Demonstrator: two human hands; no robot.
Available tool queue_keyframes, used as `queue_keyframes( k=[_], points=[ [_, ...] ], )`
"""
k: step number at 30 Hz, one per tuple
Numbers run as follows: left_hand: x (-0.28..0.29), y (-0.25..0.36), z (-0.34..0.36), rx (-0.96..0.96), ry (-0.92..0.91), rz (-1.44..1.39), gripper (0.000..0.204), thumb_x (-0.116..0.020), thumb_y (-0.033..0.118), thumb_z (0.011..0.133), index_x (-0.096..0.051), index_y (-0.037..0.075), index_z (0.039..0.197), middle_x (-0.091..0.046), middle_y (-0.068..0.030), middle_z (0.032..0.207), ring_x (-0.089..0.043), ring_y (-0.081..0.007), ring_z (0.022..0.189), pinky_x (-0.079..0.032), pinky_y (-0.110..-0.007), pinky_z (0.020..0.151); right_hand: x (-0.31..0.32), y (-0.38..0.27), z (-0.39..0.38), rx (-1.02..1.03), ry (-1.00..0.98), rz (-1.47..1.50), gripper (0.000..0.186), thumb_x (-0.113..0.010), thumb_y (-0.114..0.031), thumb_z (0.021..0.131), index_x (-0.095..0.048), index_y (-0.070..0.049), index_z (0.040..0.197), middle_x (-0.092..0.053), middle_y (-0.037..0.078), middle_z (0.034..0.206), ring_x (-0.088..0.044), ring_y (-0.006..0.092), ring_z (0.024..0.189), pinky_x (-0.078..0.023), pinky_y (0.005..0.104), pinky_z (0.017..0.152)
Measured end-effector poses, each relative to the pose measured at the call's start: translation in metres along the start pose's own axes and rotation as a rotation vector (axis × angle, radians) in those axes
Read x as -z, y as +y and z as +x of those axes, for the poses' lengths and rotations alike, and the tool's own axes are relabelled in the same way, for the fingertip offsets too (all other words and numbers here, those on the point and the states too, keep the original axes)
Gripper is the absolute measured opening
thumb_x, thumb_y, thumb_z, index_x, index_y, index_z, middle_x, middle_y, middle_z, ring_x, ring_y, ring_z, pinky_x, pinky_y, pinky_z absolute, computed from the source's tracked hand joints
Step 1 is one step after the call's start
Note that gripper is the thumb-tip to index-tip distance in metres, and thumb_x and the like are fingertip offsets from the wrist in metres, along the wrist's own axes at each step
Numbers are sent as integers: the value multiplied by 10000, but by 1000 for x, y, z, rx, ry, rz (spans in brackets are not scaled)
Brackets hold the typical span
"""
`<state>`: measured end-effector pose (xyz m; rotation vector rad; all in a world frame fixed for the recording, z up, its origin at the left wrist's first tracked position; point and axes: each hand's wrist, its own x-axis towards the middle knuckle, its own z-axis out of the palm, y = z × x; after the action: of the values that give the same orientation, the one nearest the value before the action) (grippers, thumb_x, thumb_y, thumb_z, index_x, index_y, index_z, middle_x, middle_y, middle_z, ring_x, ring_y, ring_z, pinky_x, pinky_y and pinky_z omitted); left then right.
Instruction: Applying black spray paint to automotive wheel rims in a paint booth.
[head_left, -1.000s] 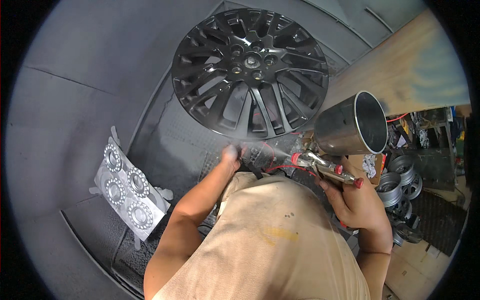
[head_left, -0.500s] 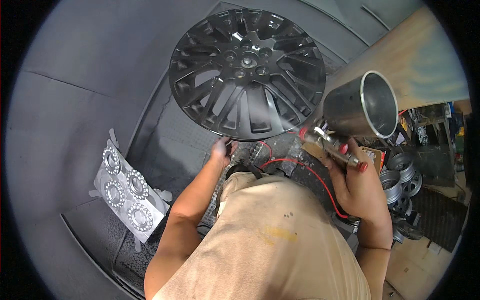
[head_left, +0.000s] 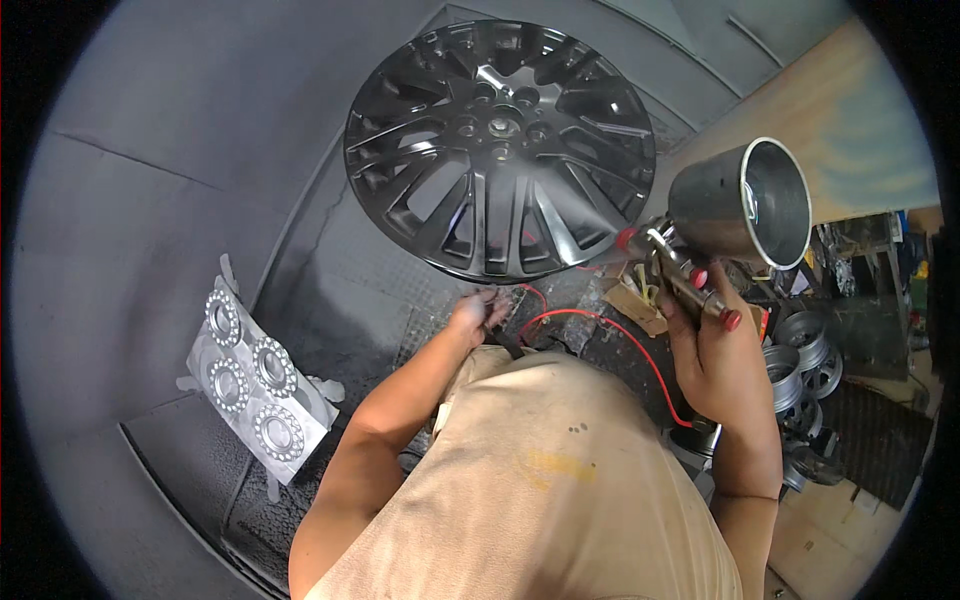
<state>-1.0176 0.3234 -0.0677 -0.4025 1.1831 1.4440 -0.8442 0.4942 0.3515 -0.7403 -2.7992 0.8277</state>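
Observation:
A glossy black multi-spoke wheel rim (head_left: 503, 127) is held up in front of me, its face toward me; its support is hidden. My right hand (head_left: 728, 355) is wrapped round a metal spray gun (head_left: 688, 285) with red knobs. A large metal cup (head_left: 705, 212) sits on the gun, tilted so that its open mouth shows. Pale mist spreads from the nozzle over the wheel's lower right spokes. Just under the wheel's bottom edge is my left hand (head_left: 476, 316), holding nothing, with its fingers loosely bent and apart. Whether a fingertip touches the wheel, I cannot tell.
A red hose (head_left: 630, 345) curves behind my body toward the right. Several silver ring-shaped parts lie on a pale sheet (head_left: 305, 410) at left. Bare wheels (head_left: 783, 370) are stacked at right, below cluttered shelving (head_left: 865, 265). Grey walls (head_left: 170, 270) enclose the left.
The wheel has turned, with its spokes and bolt holes in new positions. My left hand has shifted right and slightly down, and the spray gun has moved slightly right. Mist covers more of the spokes.

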Motion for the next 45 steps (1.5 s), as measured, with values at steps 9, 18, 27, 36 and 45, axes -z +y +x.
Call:
queue_keyframes(
  k=[9, 18, 27, 36, 45],
  points=[
    [21, 17, -3, -286, 299, -400, 205, -467, 69, 1008, -573, 26, 1178, -677, -101, 1003, -682, -252, 894, -596, -375, 808, 15, -1, -10, 71, -255, 52, 232, -635, -49, 912, -597, 74, 1105, -550, 257, 949, -594, 473, 852, -483, 481, 721],
    [-15, -7, -3, -178, 82, -264, 158, -535, 46, 980, -597, 8, 1119, -681, -118, 1042, -691, -216, 820, -576, -293, 643, -6, 5, -6, 200, -56, -8, 247, -645, -42, 907, -544, 81, 1096, -596, 284, 953, -617, 490, 853, -497, 496, 705],
    [-1, 22, -3, -238, 273, -215, 244, -409, 24, 989, -551, -34, 1178, -647, -157, 1064, -662, -248, 831, -585, -337, 683, -3, 6, -1, 158, 13, -34, 337, -635, -29, 909, -515, 90, 1201, -629, 293, 962, -627, 507, 874, -512, 488, 714],
    [7, -6, 33, -197, 282, -257, 241, -400, -25, 966, -543, -8, 1159, -637, -149, 1029, -667, -286, 834, -614, -398, 721, -4, -1, -6, 223, -235, 116, 214, -648, -47, 897, -553, 66, 1052, -589, 262, 908, -610, 500, 825, -491, 507, 685],
    [-13, 4, -3, -59, 71, -113, 199, -525, 88, 1015, -531, -5, 1191, -655, -173, 1061, -702, -285, 914, -642, -378, 745, -9, 14, 10, 68, 85, -53, 285, -632, -86, 940, -614, 115, 1141, -659, 285, 986, -630, 481, 909, -506, 430, 899]
  ],
)
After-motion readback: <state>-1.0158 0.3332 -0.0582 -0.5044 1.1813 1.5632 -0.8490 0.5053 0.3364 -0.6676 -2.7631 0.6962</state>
